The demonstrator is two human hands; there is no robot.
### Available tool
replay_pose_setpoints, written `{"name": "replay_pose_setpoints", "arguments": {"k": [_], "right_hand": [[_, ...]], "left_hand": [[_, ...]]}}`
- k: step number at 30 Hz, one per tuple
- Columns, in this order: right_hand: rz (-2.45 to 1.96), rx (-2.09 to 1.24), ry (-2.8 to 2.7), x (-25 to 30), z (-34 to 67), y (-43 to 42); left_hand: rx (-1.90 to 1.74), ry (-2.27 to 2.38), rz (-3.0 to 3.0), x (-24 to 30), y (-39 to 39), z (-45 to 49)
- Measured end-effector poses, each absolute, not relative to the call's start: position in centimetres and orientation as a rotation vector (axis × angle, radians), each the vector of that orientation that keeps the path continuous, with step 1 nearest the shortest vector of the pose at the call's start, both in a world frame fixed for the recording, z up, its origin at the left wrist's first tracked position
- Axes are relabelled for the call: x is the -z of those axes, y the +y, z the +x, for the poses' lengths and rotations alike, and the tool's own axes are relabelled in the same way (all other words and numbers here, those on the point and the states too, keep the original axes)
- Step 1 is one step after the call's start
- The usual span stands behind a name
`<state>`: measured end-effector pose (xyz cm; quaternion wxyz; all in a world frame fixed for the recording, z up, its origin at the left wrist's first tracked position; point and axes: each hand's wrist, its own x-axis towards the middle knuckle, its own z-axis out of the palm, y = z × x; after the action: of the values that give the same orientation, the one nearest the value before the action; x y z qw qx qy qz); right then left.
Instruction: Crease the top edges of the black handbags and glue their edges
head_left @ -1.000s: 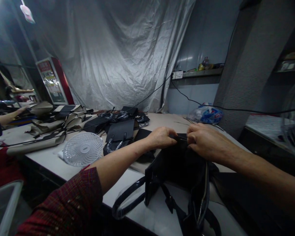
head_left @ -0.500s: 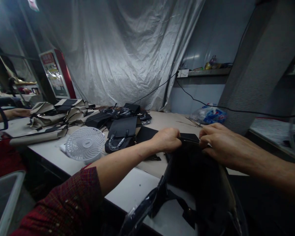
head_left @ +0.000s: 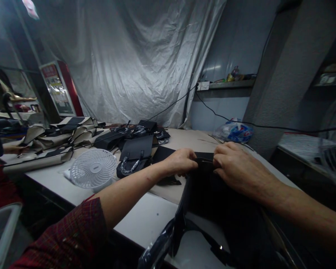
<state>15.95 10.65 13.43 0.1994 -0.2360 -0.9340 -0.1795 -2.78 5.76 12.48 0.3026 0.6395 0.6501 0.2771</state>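
Note:
A black handbag (head_left: 212, 209) stands on the white table (head_left: 145, 216) right in front of me, its plastic-wrapped strap (head_left: 159, 246) hanging over the near edge. My left hand (head_left: 180, 161) is closed on the far top edge of the bag. My right hand (head_left: 235, 168) pinches the same edge just to the right, close beside the left. A thin metal piece shows between the two hands at the bag's rim.
A small white fan (head_left: 93, 168) lies left of centre. Black bag pieces (head_left: 137, 149) and beige bag pieces (head_left: 53, 136) are piled behind it. A blue-and-white plastic bag (head_left: 235, 131) sits by the grey pillar (head_left: 280, 74). Cables cross overhead. Another person's arm (head_left: 0, 149) shows at far left.
The bag has tipped towards me and sunk lower in view. My hands spread apart along its top edge half a second ago and have drawn close together again.

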Motion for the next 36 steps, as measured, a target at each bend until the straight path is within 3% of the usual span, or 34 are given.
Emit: {"name": "replay_pose_setpoints", "arguments": {"k": [12,30,36], "right_hand": [[-0.629,0.4,-2.648,-13.6,16.5,11.6],[-0.463,0.29,-2.608,-13.5,15.1,11.7],[-0.537,0.412,-2.612,-13.4,15.7,11.6]], "left_hand": [[-0.723,1.501,1.831,-11.8,7.0,-4.9],[-0.749,1.582,1.749,-12.1,6.6,-4.2],[-0.754,1.594,1.751,-11.9,6.7,-4.3]]}}
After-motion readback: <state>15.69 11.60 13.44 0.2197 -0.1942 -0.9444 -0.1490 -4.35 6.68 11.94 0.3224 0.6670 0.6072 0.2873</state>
